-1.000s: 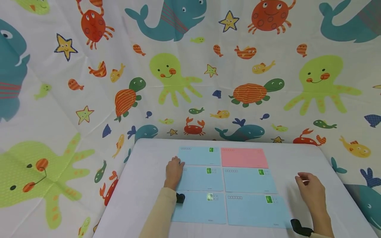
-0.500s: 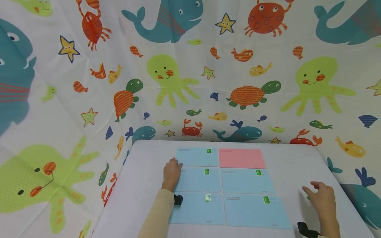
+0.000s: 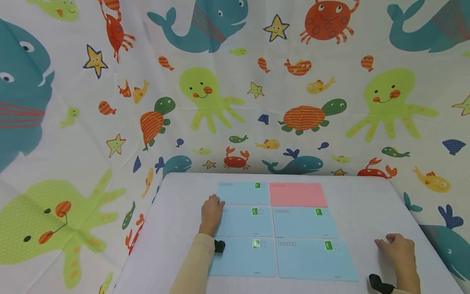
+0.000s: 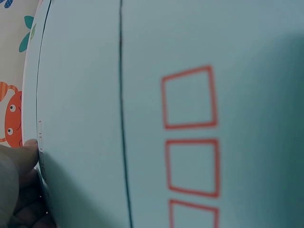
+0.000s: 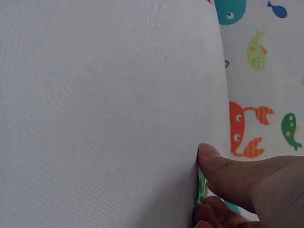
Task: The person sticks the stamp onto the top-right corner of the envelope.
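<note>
Blue envelopes (image 3: 242,222), several of them, lie flat in two columns with a pink envelope (image 3: 298,194) at the back right. Each blue one bears a green stamp (image 3: 255,211) at its upper right; the pink one shows none. My left hand (image 3: 211,214) rests at the left edge of the middle-left envelope, its thumb (image 4: 29,151) on the paper in the left wrist view. Low over the right side of the table, my right hand (image 3: 399,250) pinches a small green stamp (image 5: 202,186) between thumb and fingers. Most of that stamp is hidden.
The table (image 3: 176,212) has a white cover. Behind it and to its sides hangs a cloth (image 3: 227,122) printed with sea animals. A black wrist mount (image 3: 219,246) sits on the left arm, and another mount (image 3: 380,283) on the right.
My right hand has moved to the right and toward me; its fingers spread half a second ago, with green showing beneath, and are now closer together. The left hand stays on the envelope.
</note>
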`<state>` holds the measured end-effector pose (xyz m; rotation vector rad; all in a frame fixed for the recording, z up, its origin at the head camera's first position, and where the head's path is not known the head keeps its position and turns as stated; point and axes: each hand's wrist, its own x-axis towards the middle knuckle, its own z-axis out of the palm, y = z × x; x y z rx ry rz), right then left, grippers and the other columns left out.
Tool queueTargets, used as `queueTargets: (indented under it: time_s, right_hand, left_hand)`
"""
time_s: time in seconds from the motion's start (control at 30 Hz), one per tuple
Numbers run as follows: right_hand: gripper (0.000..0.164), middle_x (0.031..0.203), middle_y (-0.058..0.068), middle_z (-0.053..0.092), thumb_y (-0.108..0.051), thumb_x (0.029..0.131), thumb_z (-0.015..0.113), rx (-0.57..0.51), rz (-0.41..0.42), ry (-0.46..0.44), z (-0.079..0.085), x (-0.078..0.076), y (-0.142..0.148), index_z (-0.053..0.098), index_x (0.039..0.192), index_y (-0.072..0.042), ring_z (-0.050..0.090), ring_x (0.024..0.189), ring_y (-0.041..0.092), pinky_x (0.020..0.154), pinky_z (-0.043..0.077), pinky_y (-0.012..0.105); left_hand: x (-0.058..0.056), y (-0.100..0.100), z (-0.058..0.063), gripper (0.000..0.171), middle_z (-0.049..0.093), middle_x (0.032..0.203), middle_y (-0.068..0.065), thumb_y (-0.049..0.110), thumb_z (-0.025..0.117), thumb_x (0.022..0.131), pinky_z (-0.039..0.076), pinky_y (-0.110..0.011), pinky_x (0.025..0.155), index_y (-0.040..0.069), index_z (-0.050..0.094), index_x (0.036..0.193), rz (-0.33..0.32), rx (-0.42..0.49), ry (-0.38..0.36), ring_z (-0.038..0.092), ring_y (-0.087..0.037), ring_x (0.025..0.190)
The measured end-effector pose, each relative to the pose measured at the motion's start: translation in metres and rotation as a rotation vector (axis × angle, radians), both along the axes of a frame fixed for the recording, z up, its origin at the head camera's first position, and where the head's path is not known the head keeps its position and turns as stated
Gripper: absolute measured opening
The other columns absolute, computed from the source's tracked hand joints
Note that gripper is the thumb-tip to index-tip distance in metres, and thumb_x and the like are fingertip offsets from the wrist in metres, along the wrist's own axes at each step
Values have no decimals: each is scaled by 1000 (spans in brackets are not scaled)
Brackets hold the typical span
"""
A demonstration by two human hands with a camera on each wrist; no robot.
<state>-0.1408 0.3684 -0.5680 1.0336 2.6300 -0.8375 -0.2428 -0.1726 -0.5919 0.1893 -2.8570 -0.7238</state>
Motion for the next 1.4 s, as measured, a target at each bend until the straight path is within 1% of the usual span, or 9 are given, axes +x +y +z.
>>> queueTargets:
  time_s: [0.2, 0.37, 0.63, 0.87, 0.97, 1.07, 1.13, 1.23, 1.4]
  right_hand:
    - [41, 117, 38, 50, -9, 97, 62, -17, -8, 20, -5, -3, 5, 45, 123, 17, 48, 110, 53, 92, 46, 59]
    - [38, 113, 37, 52, -10, 97, 62, -21, -13, 19, -8, -6, 6, 47, 121, 15, 49, 106, 51, 88, 47, 58]
    - [30, 100, 33, 53, -8, 97, 63, -6, -5, 62, -10, -4, 6, 49, 111, 14, 49, 96, 46, 79, 47, 52]
    - [29, 99, 31, 56, -10, 98, 61, -23, -8, 103, -10, -1, 5, 48, 113, 12, 52, 93, 43, 73, 47, 46]
    - [31, 103, 33, 56, -8, 98, 59, -38, -10, 134, -8, 4, 2, 49, 117, 14, 53, 96, 45, 73, 48, 46]
    - [34, 109, 35, 56, -8, 99, 57, -63, -17, 160, -4, 9, -3, 50, 123, 15, 55, 98, 45, 69, 49, 41]
    - [35, 112, 34, 56, -9, 100, 55, -102, -21, 177, -1, 11, -6, 50, 127, 14, 57, 94, 40, 64, 51, 34]
    - [38, 113, 31, 58, -11, 102, 52, -175, -30, 206, 3, 12, -8, 50, 131, 12, 61, 84, 26, 56, 51, 24]
    - [42, 116, 27, 61, -17, 104, 50, -249, -31, 256, 12, 14, -12, 48, 137, 8, 59, 71, 6, 59, 53, 16]
  left_hand:
    - [-1, 1, 0, 30, 64, 132, -26, 18, 69, 95, 57, -50, 93, -6, 71, 114, 2, 8, -12, 67, -42, 113]
    - [-1, 2, 2, 31, 63, 133, -26, 18, 68, 95, 56, -51, 96, -6, 70, 115, 2, 15, -16, 65, -42, 117]
    - [-1, 3, 3, 31, 63, 133, -26, 18, 68, 96, 56, -50, 95, -5, 70, 116, 6, 36, -11, 65, -42, 116]
    - [-2, 2, 1, 32, 61, 135, -26, 19, 68, 96, 56, -50, 97, -5, 70, 117, -1, 21, -13, 64, -42, 119]
    - [-3, 1, -2, 32, 61, 135, -25, 19, 68, 96, 55, -50, 98, -5, 70, 117, -2, 21, -20, 63, -41, 122]
    - [-3, 1, -5, 32, 62, 134, -26, 19, 68, 95, 56, -51, 97, -5, 70, 117, -9, 14, -21, 64, -42, 119]
    - [-3, 1, -6, 32, 63, 133, -26, 19, 68, 96, 56, -51, 95, -5, 70, 116, -14, 12, -18, 65, -42, 117]
    - [-3, 0, -4, 30, 64, 131, -25, 18, 68, 96, 57, -51, 92, -5, 70, 115, -18, 14, -9, 67, -42, 112]
    - [-3, -1, 0, 28, 65, 130, -25, 17, 68, 95, 58, -51, 89, -5, 71, 111, -23, 15, -4, 68, -42, 110]
